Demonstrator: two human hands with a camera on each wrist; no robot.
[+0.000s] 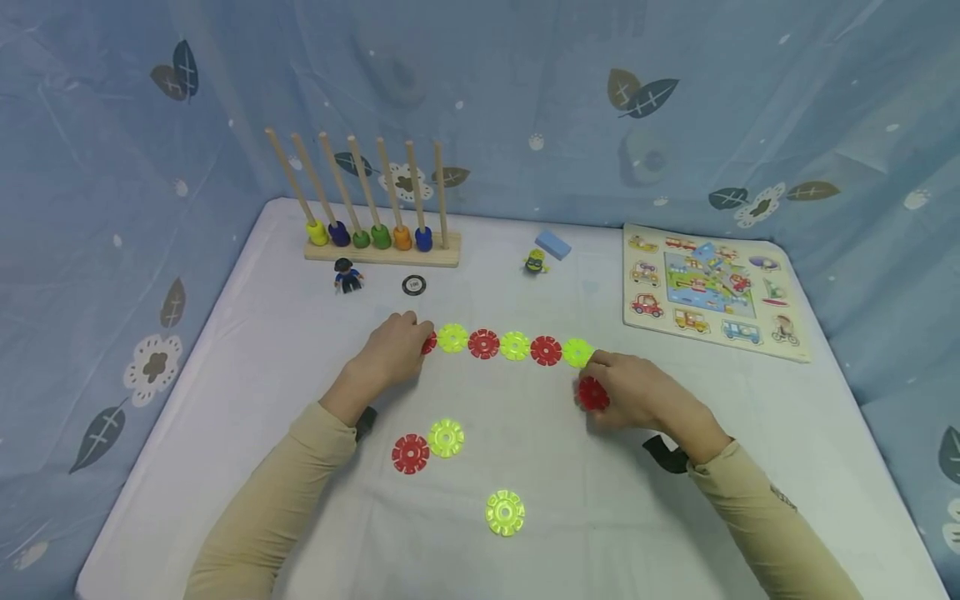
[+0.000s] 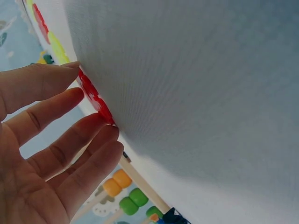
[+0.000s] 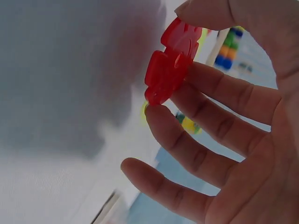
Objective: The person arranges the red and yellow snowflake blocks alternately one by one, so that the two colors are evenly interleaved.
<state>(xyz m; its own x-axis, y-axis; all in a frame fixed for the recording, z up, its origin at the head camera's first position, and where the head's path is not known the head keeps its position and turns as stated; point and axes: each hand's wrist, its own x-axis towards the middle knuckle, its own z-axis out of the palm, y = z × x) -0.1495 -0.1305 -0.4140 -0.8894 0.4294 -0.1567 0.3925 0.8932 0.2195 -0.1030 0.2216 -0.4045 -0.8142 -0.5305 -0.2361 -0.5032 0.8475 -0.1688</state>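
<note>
A lone yellow disc (image 1: pixel 498 511) is seen nearest, then a red-and-yellow pair (image 1: pixel 403 454). Above the table (image 1: pixel 525 433), a red disc (image 1: pixel 593 394) is pinched by the right hand (image 1: pixel 632 387), thumb and fingers parted. The leftmost disc (image 1: pixel 430 342) of the row (image 1: pixel 508 345) is gripped edgewise by the left hand (image 1: pixel 393 350), moderately spread.

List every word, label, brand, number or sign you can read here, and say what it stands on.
"100", small but apparently so: on the round black-and-white chip.
Dark marking on the right sleeve: too small to read.
Red disc in the right hand: no legible text.
Puzzle board: no legible lettering.
</note>
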